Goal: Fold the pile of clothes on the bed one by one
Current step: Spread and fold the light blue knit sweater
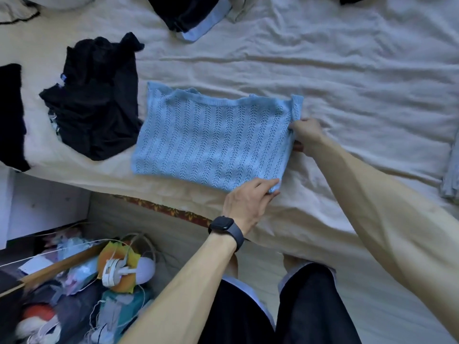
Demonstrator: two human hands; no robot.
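Right hand (307,134) fingertips tucked under blue knit top (211,137)

Both bare arms reach forward and down. The left hand (250,202), a dark watch (224,228) on its wrist, pinches the near corner of the blue knit top (211,140). The right hand (306,135), stretched farther out, curls its fingers round that top's right edge.
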